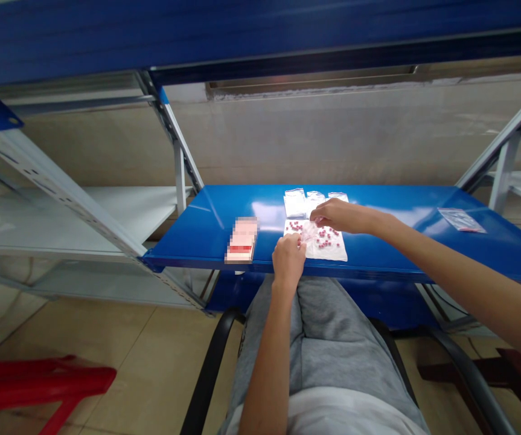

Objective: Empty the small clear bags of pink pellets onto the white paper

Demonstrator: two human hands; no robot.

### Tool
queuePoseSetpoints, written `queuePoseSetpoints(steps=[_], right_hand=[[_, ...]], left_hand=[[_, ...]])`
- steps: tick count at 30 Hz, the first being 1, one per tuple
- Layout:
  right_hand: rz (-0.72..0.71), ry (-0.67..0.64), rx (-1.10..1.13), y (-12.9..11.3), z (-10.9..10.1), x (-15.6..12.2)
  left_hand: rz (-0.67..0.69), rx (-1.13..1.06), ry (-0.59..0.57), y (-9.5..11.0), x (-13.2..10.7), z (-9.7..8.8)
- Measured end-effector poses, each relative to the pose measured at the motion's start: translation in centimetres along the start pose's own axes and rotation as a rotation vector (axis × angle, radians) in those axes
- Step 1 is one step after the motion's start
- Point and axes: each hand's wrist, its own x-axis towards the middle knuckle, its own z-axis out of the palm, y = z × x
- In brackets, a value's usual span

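L hand [288, 260] comes up from the lap, R hand [335, 216] reaches across from the right, both over a white sheet [332, 248] on a blue steel shelf [400, 202]. Sheet's near the shelf's front edge, w/ lots of small round pink beads [319, 235] scattered on it, prob pills but too small to tell. A thin clear plastic film [309, 237] seems to lie b/w the hands, over the sheet's left part. R fingertips [313, 216] are bunched & pointing down at the film; L hand's curled, knuckles up, fingers down at the sheet's near edge. Neither is flat open, but can't tell if either's actually gripping the film. Right now both hands are working right at the beads, not off to the side. Just behind the sheet, 3 small clear zip bags [314, 202] sit in a row, near-touching. Further right, a lone clear bag [462, 220] lies flat on the shelf. Left of the sheet there's a pixelated pink box [242, 240]. Below: grey shorts [323, 326], black chair arms [210, 368], red plastic stool [38, 380] on tiled floor.
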Motion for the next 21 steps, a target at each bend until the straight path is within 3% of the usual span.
queuePoseSetpoints(steps=[11,21], right_hand=[[0.117,0.073,0.108,0.1,0.1,-0.2],[0.300,0.207,0.535,0.1,1.2,-1.9]], left_hand=[[-0.009,-0.040,-0.018,-0.1,0.1,0.1],[-0.003,-0.065,-0.006,-0.5,0.1,0.4]])
